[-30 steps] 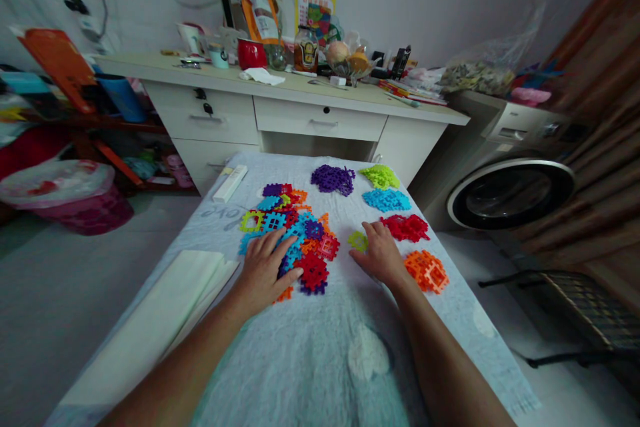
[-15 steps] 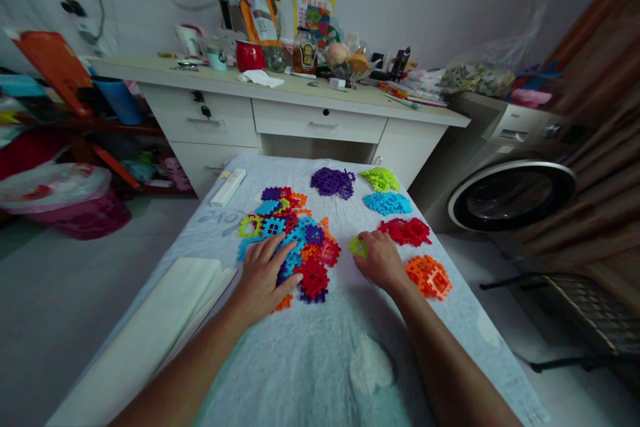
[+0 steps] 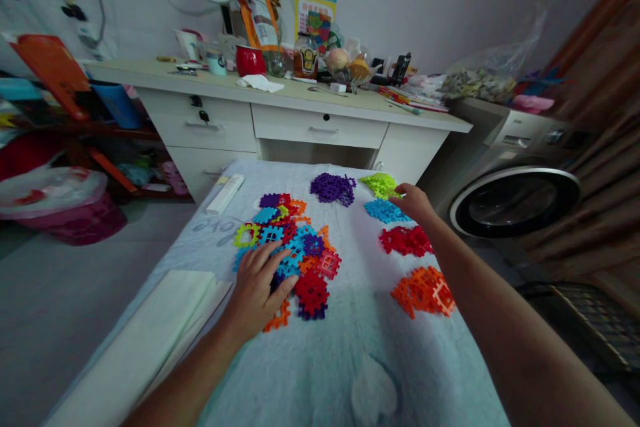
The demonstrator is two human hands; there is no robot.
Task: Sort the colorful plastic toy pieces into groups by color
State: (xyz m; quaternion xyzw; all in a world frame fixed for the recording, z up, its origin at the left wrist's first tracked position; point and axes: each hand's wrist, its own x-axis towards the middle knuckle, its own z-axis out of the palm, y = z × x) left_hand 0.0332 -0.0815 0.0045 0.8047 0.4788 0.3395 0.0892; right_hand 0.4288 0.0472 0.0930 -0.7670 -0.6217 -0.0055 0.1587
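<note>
Mixed plastic pieces [image 3: 300,247]: heaped left of centre on the cloth-covered table [image 3: 320,360]; red, blue, purple, orange and lime are jumbled together.
Left hand [image 3: 256,290]: laid on the near-left side of the heap, fingers spread wide, nothing seen pinched.
Right hand [image 3: 416,205]: extended to the right ends of the lime pile [image 3: 379,184] and blue pile [image 3: 384,211]; how far it is opened cannot be told (any piece held would be hidden by the fingers).
Right-side column: lime set farthest, then blue, then red pile [image 3: 405,241], with orange pile [image 3: 423,291] nearest.
Purple pile [image 3: 333,188]: placed left of lime, just beside it.
White box [image 3: 225,194]: laid near the table's left edge, beyond the left hand.
</note>
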